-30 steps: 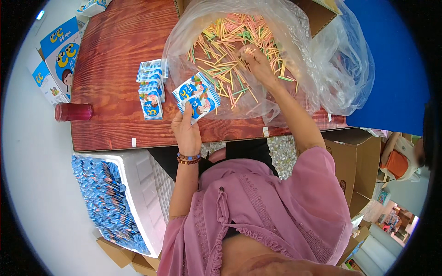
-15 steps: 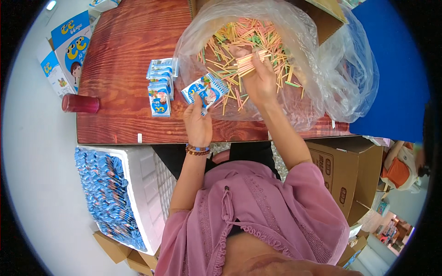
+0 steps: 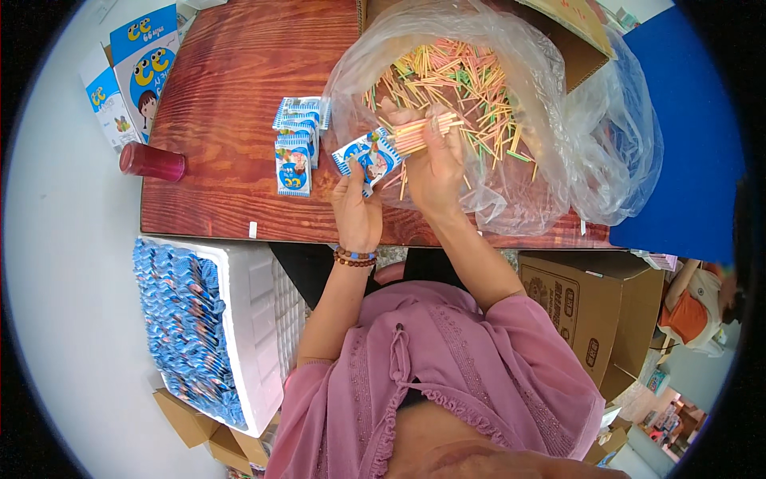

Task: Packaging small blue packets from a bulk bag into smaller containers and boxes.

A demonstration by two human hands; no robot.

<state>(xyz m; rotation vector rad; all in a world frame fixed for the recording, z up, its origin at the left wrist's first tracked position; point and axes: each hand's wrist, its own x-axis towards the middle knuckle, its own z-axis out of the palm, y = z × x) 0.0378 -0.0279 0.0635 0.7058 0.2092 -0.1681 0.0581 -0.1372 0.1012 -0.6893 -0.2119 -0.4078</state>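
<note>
My left hand [image 3: 356, 209] pinches a small blue-and-white sachet [image 3: 372, 156] near the table's front edge. A bundle of thin pink and yellow sticks [image 3: 418, 134] is gripped in my right hand [image 3: 439, 169]. The bundle's left ends meet the sachet's right edge; whether they are inside it I cannot tell. Behind my hands, a loose heap of pink, yellow and green sticks [image 3: 467, 68] lies in a large clear plastic bag [image 3: 538, 60], its mouth spread open toward me. Left of my left hand, several similar sachets [image 3: 294, 166] overlap in a stack.
The reddish wood table [image 3: 231, 96] holds a dark pink cylinder [image 3: 152, 162] at its left edge, near blue-and-white printed boxes [image 3: 148, 72]. Below left is a white foam box [image 3: 254, 319] of blue sachets [image 3: 183, 319]. A cardboard carton [image 3: 578, 307] stands below right; another person [image 3: 696, 307] is beyond.
My right hand has moved down and left with the stick bundle, bringing its ends up to the sachet. My left hand still holds the sachet. The whole view has shifted slightly.
</note>
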